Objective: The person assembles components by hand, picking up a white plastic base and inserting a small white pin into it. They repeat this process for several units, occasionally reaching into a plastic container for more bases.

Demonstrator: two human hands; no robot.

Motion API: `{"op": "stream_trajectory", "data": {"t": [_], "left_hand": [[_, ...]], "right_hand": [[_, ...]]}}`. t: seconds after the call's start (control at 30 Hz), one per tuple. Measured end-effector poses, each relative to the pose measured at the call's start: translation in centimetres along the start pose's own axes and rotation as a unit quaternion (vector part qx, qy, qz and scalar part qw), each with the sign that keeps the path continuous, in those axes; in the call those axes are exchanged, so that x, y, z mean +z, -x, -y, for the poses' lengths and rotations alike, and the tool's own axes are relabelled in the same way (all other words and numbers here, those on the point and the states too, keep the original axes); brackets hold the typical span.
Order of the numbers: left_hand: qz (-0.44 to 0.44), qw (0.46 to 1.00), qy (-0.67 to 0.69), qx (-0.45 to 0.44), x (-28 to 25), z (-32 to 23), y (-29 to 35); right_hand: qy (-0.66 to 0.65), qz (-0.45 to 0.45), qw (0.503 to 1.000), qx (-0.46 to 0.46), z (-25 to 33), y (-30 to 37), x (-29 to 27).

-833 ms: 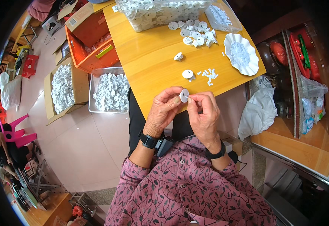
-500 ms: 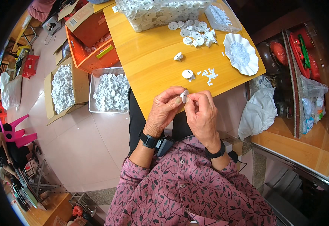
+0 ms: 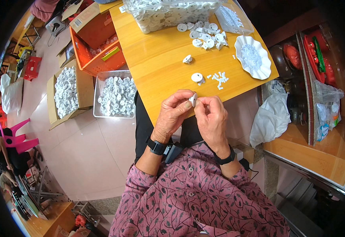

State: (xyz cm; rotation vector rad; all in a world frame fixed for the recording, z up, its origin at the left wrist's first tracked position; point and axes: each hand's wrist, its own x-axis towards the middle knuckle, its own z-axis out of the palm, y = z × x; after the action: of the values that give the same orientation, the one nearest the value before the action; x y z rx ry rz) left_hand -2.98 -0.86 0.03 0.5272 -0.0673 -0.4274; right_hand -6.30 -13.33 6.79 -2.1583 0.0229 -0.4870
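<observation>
Just over the near edge of the wooden table [image 3: 156, 87], my left hand [image 3: 175, 113] pinches a small white round plastic part [image 3: 193, 98] between thumb and fingers, its disc turned edge-on. My right hand [image 3: 212, 118] is closed against the part's right side, with thumb and forefinger pressed together. Whatever sits in that pinch is too small to make out. Beyond my hands lie a similar round part [image 3: 197, 77], a second one [image 3: 187, 59] farther back, and several tiny white pegs [image 3: 220, 80] in a loose heap.
A white scalloped dish [image 3: 264, 71] of small translucent pieces is at the table's right. Farther back are a pile of round parts [image 3: 206, 37], a full clear tub [image 3: 172, 19] and a shallow clear tray [image 3: 247, 28]. Leftward stand a filled bin [image 3: 114, 115], a carton [image 3: 53, 108] and an orange crate [image 3: 105, 65].
My hands stay almost in place, still together at the round part. The part has tilted very slightly, and my right fingers have shifted a little.
</observation>
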Motion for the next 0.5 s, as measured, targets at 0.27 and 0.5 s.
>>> {"op": "stream_trajectory", "data": {"t": [0.27, 0.5], "left_hand": [[-0.010, 1.000, 0.011, 0.010, 0.2, -0.3, 0.0], [-0.016, 1.000, 0.011, -0.002, -0.1, -0.2, 0.1]], "right_hand": [[-0.207, 0.037, 0.972, 0.103, -1.0, 0.0, -0.2], [-0.100, 0.052, 0.992, 0.057, -0.4, 0.0, -0.7]]}}
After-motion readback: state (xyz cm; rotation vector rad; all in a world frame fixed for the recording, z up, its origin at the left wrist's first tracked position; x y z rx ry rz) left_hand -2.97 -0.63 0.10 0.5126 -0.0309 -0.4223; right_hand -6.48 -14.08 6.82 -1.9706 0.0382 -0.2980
